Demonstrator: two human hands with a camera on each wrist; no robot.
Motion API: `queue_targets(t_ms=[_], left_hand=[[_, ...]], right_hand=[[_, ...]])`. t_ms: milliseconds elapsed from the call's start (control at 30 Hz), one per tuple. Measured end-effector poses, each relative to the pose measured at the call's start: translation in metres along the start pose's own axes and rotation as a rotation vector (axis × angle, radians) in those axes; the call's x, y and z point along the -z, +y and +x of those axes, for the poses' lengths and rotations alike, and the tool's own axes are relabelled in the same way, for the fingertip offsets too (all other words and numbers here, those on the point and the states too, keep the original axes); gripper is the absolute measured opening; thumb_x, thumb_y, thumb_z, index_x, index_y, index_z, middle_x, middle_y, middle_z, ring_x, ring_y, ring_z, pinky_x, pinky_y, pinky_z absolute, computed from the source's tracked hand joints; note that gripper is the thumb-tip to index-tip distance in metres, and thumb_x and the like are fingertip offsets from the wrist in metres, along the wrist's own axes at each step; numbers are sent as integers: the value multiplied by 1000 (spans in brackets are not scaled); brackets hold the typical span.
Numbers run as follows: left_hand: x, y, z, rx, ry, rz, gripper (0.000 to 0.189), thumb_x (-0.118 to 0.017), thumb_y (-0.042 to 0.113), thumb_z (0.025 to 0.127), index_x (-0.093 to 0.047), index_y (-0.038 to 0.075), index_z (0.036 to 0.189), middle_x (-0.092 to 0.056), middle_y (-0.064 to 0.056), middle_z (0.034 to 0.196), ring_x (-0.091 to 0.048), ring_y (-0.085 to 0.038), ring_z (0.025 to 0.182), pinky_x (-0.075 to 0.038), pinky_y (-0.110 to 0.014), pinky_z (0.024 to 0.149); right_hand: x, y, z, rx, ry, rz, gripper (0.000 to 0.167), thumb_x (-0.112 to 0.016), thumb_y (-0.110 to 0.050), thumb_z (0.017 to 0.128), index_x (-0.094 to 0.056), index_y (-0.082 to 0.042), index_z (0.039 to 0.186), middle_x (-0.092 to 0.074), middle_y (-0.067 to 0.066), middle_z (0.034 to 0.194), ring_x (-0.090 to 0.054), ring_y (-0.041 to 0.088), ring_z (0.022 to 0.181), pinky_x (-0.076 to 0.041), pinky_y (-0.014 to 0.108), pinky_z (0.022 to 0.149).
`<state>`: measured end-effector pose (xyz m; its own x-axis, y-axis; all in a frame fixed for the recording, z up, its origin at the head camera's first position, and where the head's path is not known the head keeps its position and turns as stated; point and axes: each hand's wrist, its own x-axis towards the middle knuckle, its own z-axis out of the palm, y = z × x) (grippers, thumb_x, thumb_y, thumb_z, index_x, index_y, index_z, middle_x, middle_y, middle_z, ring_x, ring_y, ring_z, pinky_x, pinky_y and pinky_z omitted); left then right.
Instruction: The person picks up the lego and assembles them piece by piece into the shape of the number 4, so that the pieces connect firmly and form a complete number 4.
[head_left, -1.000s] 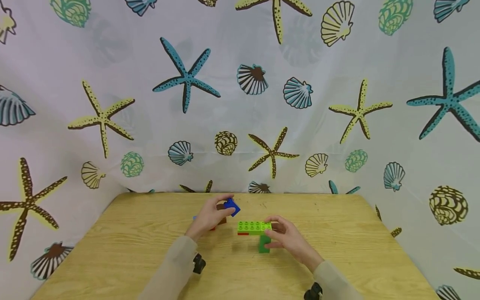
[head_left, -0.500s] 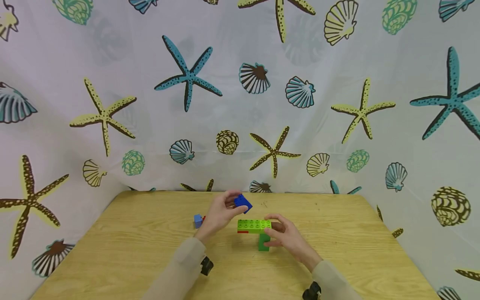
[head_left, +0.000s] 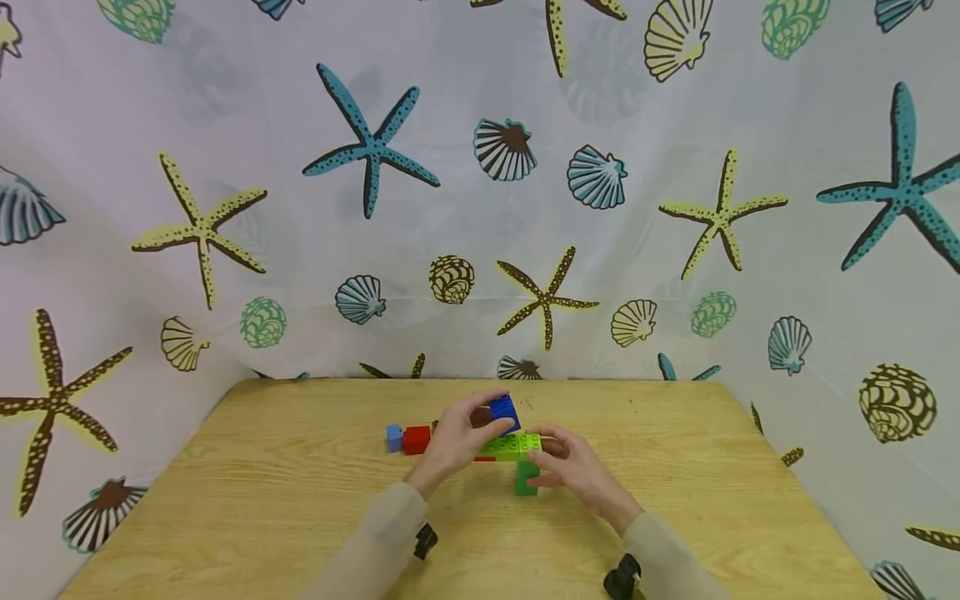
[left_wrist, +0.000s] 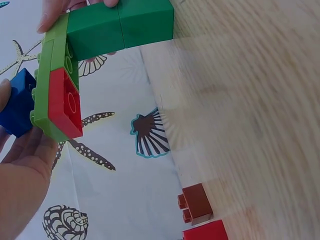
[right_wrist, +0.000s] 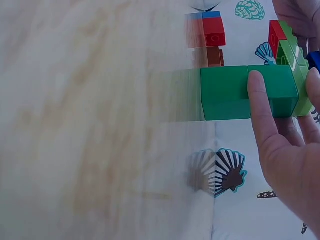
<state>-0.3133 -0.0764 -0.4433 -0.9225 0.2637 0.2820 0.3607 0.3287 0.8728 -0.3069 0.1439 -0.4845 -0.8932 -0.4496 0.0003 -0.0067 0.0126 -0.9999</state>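
A dark blue brick point(head_left: 505, 413), slightly tilted, is pinched between the thumb and fingers of my left hand point(head_left: 453, 442). It sits right over the studs of a light green beam point(head_left: 510, 447); whether they touch I cannot tell. Stacked dark green bricks point(head_left: 527, 479) stand on the table and carry the beam's right end. Under its free left end, a red brick point(left_wrist: 64, 102) is attached. My right hand point(head_left: 581, 475) holds the structure at that right end, one finger lying along the dark green bricks point(right_wrist: 250, 92) in the right wrist view.
On the wooden table point(head_left: 300, 500), left of the structure, lie a light blue brick point(head_left: 393, 438), a red brick point(head_left: 417, 440) and a brown brick point(left_wrist: 197, 202). A cloth with starfish and shells point(head_left: 450, 208) hangs behind and at the sides.
My left hand has carried the dark blue brick rightward from beside the loose bricks to over the light green beam, uncovering the light blue and red bricks. The right hand stays about in place.
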Motion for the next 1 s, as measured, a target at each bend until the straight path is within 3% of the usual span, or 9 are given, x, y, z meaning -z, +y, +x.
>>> queue_targets(t_ms=[300,633,1000], left_hand=[[-5,6,8,-84,-78,41,51,-62,8,95,-47,9,145,-55,-16,137,-59,-32,121,-52,-43,96],[-8,11,9,-102,-135,80,46,-64,16,96,-53,17,141,-62,-8,130,-61,-27,117,-50,-46,99],[-15,7,12,-117,-184,87,47,-67,16,94,-56,12,139,-67,-9,122,-66,-26,108,-54,-40,94]], right_hand=[[4,-1,5,29,-11,-19,52,-63,-22,97,-46,-4,143,-54,22,137,-62,24,115,-56,46,88],[6,6,6,23,-29,-32,55,-64,-21,96,-45,-9,146,-53,18,139,-60,25,118,-55,45,90],[5,4,7,7,-22,-23,54,-65,-22,95,-47,-5,144,-57,18,135,-61,25,116,-56,43,89]])
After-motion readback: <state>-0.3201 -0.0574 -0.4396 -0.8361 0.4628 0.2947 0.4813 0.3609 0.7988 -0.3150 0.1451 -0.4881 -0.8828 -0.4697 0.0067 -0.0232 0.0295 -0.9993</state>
